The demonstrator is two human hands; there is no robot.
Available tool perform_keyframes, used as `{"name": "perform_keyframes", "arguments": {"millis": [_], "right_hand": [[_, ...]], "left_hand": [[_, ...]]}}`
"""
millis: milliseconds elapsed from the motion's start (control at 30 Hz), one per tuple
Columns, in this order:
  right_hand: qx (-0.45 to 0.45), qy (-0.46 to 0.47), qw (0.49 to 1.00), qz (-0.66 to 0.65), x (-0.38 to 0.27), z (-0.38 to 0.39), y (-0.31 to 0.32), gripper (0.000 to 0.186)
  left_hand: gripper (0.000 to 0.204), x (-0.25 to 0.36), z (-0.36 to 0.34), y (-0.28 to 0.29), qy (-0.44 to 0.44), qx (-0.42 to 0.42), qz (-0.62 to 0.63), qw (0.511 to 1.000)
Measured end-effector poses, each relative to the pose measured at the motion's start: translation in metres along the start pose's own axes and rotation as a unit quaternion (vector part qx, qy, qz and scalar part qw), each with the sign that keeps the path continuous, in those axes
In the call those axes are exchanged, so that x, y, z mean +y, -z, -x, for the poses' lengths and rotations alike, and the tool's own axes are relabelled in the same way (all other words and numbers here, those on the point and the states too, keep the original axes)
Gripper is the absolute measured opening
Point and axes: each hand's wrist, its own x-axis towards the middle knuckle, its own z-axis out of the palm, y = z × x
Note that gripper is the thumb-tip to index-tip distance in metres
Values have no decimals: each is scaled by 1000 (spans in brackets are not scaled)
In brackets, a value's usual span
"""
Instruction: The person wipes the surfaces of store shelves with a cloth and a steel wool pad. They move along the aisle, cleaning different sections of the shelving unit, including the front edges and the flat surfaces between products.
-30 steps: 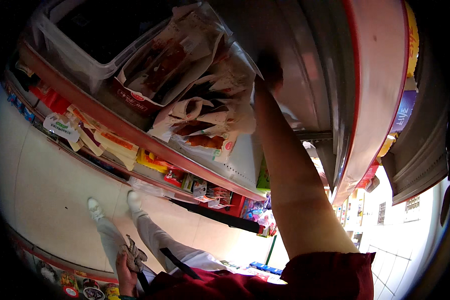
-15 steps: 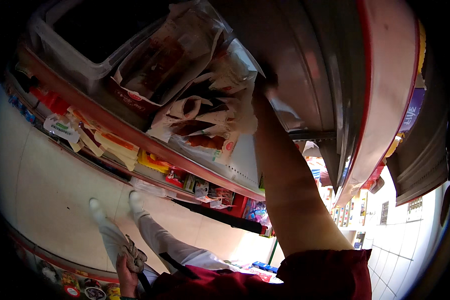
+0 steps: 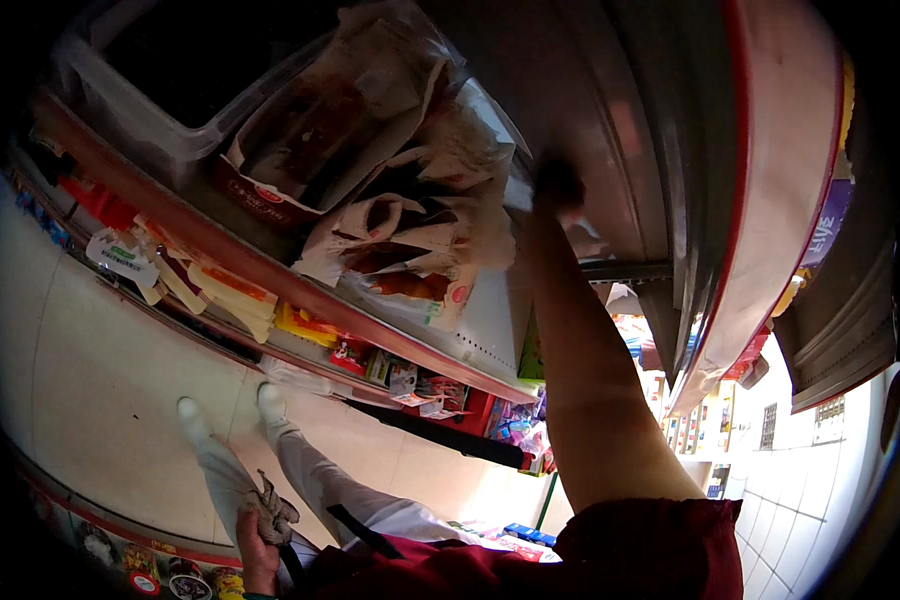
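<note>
My left hand (image 3: 258, 555) hangs low beside my leg, its fingers closed round a crumpled greyish cloth (image 3: 275, 512). My right arm stretches up into a deep shelf. At its end my right hand (image 3: 560, 188) is in dark shadow near the shelf's grey metal surface (image 3: 630, 190), and its fingers cannot be made out. Left of the arm lie crumpled pale plastic packages (image 3: 410, 235) with brownish contents. An open cardboard box (image 3: 270, 205) with a torn, clear wrapping stands beside them.
A clear plastic bin (image 3: 170, 130) stands at the upper left. Beneath the shelf's red edge (image 3: 410, 345), packets hang along a lower shelf. Another red-edged shelf (image 3: 775, 180) curves down the right. Jars (image 3: 185, 580) line a shelf at the lower left, by the tiled floor (image 3: 120, 350).
My right hand and forearm have shifted slightly right, away from the plastic packages, showing a green item beside the arm. My left hand keeps its hold on the cloth.
</note>
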Motion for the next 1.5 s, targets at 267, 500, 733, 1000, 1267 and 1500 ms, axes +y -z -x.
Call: {"name": "perform_keyframes", "arguments": {"millis": [267, 500, 733, 1000, 1267, 1500], "right_hand": [[12, 32, 999, -6, -46, -7, -20, 31], [-22, -22, 999, 12, 42, -7, 26, 31], [-118, 37, 992, 12, 27, 0, 14, 31], [-116, -19, 992, 51, 60, 16, 11, 31], [-59, 64, 996, 24, -6, 44, -53, 31], [-48, 17, 996, 71, 65, 64, -18, 31]], "left_hand": [[34, -5, -6, 14, -23, 77, -48, 996], [38, -8, -12, 24, -27, 29, -40, 998], [37, -3, -8, 11, -11, 68, -41, 997], [35, -2, -12, -1, -24, 39, -65, 997], [33, 10, -10, -6, 29, 13, -50, 998], [30, -4, -20, 7, -8, 36, -39, 999]]}}
